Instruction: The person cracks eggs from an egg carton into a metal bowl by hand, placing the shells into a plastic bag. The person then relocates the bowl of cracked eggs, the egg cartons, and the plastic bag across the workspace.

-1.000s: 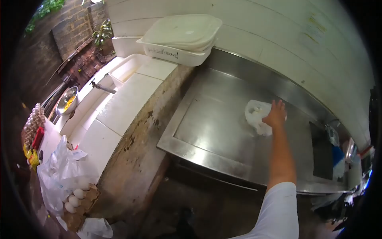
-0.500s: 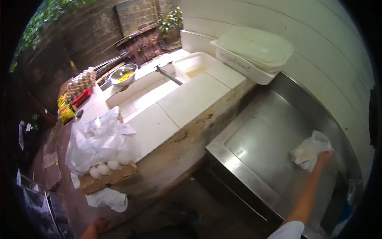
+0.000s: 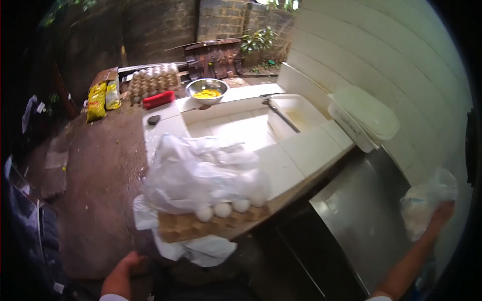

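Observation:
My right hand (image 3: 443, 211) grips a clear plastic bag (image 3: 417, 216) with something pale inside, above the steel counter near the white wall. The contents cannot be made out. My left hand (image 3: 131, 262) hangs low at the lower left, apart from everything; its fingers are too blurred to read. Nearest to it is a cardboard egg tray (image 3: 186, 227), which holds several white eggs (image 3: 222, 209) along one side. A crumpled white plastic bag (image 3: 196, 168) covers the back of the tray, and more white plastic (image 3: 208, 250) hangs below.
A tiled sink (image 3: 221, 128) spans the middle, with a white tub (image 3: 301, 113) in it. Behind stand a steel bowl (image 3: 207, 99) with yellow contents, a red object (image 3: 158, 100) and stacked egg trays (image 3: 150, 85). A lidded white container (image 3: 364, 118) borders the steel counter (image 3: 366, 200).
My view has swung left. My right hand holds the clear bag up off the steel counter, where it lay or hung low before. My left forearm shows more fully.

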The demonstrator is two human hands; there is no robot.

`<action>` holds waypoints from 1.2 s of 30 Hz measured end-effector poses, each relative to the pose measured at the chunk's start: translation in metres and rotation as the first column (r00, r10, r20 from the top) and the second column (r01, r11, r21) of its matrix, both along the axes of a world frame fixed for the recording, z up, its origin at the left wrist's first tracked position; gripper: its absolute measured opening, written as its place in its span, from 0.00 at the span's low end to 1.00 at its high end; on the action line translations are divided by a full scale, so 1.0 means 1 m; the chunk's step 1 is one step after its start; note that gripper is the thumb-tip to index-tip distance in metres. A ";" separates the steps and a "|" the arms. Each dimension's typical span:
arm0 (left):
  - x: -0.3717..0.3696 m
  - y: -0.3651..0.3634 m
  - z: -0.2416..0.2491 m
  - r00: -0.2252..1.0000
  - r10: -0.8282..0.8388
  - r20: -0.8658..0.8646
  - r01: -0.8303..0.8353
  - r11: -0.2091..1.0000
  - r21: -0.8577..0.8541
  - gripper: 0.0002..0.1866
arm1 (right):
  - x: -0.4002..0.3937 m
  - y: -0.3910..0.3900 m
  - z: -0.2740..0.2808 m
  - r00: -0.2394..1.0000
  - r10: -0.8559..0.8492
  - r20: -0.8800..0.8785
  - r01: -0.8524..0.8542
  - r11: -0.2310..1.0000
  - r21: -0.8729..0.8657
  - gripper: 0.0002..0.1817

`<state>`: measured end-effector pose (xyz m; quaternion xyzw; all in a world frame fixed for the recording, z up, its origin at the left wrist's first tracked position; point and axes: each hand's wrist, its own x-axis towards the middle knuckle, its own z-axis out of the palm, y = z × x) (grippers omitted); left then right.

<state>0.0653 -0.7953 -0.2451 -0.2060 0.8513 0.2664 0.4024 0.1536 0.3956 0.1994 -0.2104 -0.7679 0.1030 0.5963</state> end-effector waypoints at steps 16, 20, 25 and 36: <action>-0.065 -0.375 -0.022 0.482 0.876 0.025 -0.797 0.427 0.428 0.12 | -0.271 -0.605 0.290 0.776 0.482 -0.406 -0.473 0.871 0.129 0.28; -0.153 -0.401 0.026 0.642 0.767 -0.009 -0.631 0.535 0.562 0.11 | -0.381 -0.681 0.302 0.781 0.510 -0.360 -0.524 0.849 0.066 0.27; -0.270 -0.446 0.075 0.679 0.718 -0.155 -0.545 0.633 0.550 0.22 | -0.509 -0.726 0.276 0.792 0.529 -0.306 -0.563 0.826 -0.030 0.25; -0.198 -0.555 -0.077 0.345 0.898 0.271 -0.938 0.318 0.141 0.16 | -0.744 -0.847 0.280 0.814 0.506 -0.286 -0.561 0.813 -0.156 0.22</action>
